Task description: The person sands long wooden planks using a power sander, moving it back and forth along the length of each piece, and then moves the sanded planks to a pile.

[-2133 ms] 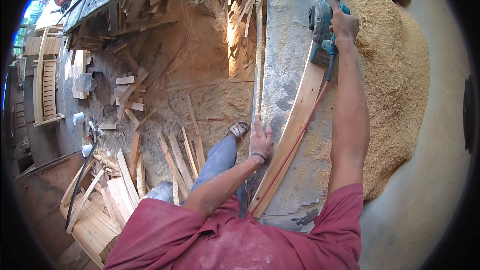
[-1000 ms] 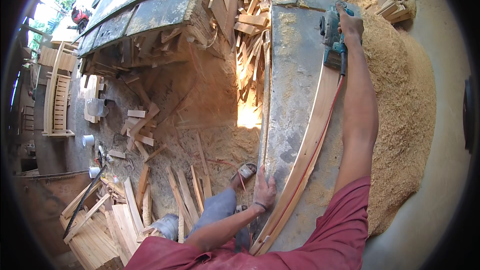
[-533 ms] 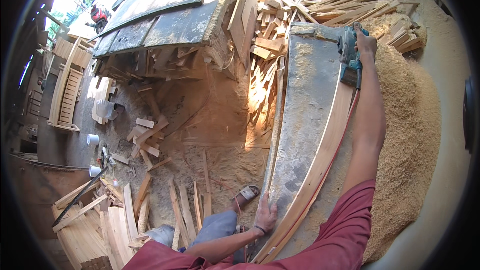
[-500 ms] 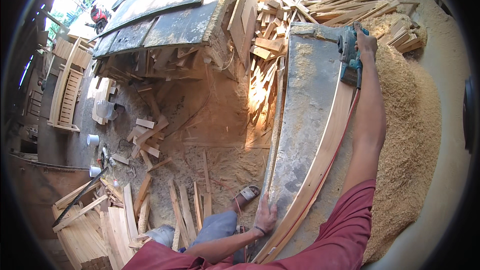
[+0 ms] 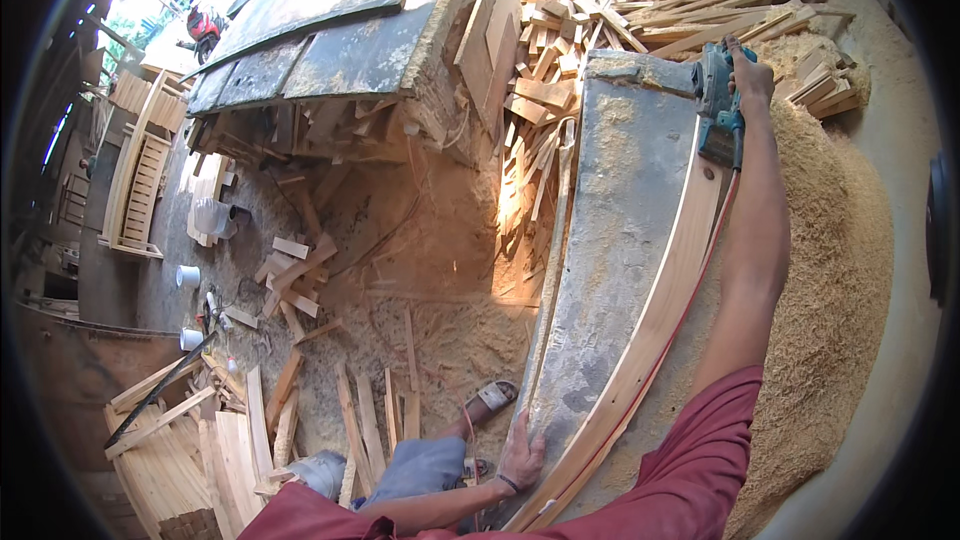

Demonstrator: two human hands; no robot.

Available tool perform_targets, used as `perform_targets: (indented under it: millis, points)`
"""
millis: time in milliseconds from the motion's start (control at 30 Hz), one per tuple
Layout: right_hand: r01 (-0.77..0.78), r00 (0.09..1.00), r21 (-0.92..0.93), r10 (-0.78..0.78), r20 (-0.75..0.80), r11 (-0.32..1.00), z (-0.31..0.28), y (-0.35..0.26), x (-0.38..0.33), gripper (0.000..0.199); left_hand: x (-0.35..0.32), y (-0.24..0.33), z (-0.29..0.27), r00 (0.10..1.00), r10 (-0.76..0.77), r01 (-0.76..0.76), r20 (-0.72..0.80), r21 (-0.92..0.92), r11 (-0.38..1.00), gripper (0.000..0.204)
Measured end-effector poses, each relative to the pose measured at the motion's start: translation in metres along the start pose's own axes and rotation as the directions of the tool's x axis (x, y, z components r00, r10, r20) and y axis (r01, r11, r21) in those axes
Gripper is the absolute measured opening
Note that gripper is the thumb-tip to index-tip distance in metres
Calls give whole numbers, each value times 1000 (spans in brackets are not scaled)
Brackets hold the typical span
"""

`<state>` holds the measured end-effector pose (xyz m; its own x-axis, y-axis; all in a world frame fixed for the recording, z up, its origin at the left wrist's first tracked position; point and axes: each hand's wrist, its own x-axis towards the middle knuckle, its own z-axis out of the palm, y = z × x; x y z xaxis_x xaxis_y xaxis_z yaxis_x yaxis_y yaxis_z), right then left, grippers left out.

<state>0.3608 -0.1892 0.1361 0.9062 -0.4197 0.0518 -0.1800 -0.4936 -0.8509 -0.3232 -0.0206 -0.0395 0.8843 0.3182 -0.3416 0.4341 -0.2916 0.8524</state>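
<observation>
Board (image 5: 690,250) of pale wood runs from the near end of the worktop (image 5: 610,260) toward its far right corner, red cord (image 5: 690,314) along it. By the near left edge I see the left hand (image 5: 521,457), loosely open and empty, resting on the rim. Over by the far right corner, the right hand (image 5: 752,80) is curled closed round a teal power planer (image 5: 714,100) sitting on the board.
</observation>
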Motion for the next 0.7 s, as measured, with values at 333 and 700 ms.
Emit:
perform_targets:
  millis: [333, 700]
  points:
    - [-26, 998, 66, 31, -62, 997, -21, -11, -22, 60, 4, 12, -7, 1000, -25, 24, 7, 45, 999, 67]
    - [-151, 988, 388, 130, 79, 909, -216, -12, -323, 27, -2, 1, 1, 1000, -27, 28, -5, 49, 998, 68]
